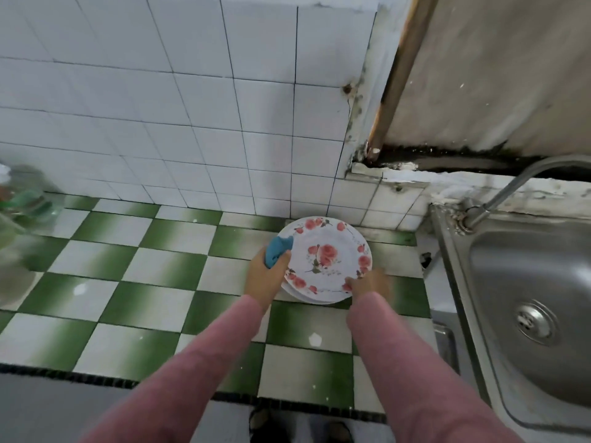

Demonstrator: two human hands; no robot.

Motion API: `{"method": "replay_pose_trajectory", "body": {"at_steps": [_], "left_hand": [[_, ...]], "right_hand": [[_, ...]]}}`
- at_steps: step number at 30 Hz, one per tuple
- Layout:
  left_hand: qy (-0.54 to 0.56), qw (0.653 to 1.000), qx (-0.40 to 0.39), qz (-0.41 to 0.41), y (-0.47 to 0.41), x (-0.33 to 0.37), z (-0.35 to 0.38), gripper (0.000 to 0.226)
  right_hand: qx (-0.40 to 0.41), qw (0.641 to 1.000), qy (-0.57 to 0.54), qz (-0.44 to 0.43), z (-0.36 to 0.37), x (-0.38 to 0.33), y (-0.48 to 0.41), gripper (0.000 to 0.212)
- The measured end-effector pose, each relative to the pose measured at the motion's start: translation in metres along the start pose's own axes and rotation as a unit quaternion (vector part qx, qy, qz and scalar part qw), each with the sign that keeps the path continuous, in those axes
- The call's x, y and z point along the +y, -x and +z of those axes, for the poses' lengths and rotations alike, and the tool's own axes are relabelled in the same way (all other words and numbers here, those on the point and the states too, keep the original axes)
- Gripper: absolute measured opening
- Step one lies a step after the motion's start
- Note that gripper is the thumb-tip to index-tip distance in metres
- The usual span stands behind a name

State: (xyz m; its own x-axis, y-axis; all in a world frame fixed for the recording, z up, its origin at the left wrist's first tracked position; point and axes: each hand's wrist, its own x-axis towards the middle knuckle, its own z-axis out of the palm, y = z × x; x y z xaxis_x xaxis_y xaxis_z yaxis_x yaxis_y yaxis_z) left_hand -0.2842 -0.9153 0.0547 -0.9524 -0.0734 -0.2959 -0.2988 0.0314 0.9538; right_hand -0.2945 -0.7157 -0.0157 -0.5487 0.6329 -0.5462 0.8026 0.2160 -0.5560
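Observation:
A stack of white plates with pink rose prints [324,260] sits on the green and white checkered counter [153,282], close to the tiled wall. My left hand [267,276] grips a small blue cloth [277,251] against the top plate's left rim. My right hand [367,284] holds the plate's lower right rim; it is blurred. Both arms wear pink sleeves.
A steel sink [524,302] with a drain and a curved tap [508,190] fills the right side. A blurred clear container [22,219] stands at the far left of the counter. White tiled wall [192,107] runs behind. The counter's dark front edge [96,377] lies near me.

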Motion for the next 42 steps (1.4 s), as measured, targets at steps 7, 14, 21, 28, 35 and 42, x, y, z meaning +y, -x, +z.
{"method": "replay_pose_trajectory", "body": {"at_steps": [7,14,21,28,35,42], "left_hand": [[-0.009,1.0,-0.009,-0.001,-0.005,-0.002,-0.015,0.027],[-0.001,1.0,-0.016,0.002,-0.001,0.003,-0.016,0.016],[-0.008,1.0,-0.003,0.003,-0.005,0.004,-0.017,0.018],[0.004,1.0,-0.001,0.012,-0.005,0.008,-0.01,0.012],[0.022,1.0,0.007,0.016,0.0,0.013,-0.004,0.003],[0.018,1.0,0.008,0.017,0.008,0.021,-0.005,0.003]], "right_hand": [[-0.026,0.999,-0.026,0.037,0.008,0.013,-0.01,0.032],[-0.039,0.995,-0.067,0.057,-0.008,0.013,-0.006,0.013],[-0.045,0.986,-0.156,0.029,-0.026,0.014,-0.009,0.035],[-0.003,0.98,-0.2,-0.013,-0.042,0.02,-0.007,0.022],[0.051,0.972,-0.228,-0.033,-0.05,0.015,-0.001,0.021],[0.084,0.961,-0.244,-0.102,-0.051,0.008,0.02,0.019]]}}
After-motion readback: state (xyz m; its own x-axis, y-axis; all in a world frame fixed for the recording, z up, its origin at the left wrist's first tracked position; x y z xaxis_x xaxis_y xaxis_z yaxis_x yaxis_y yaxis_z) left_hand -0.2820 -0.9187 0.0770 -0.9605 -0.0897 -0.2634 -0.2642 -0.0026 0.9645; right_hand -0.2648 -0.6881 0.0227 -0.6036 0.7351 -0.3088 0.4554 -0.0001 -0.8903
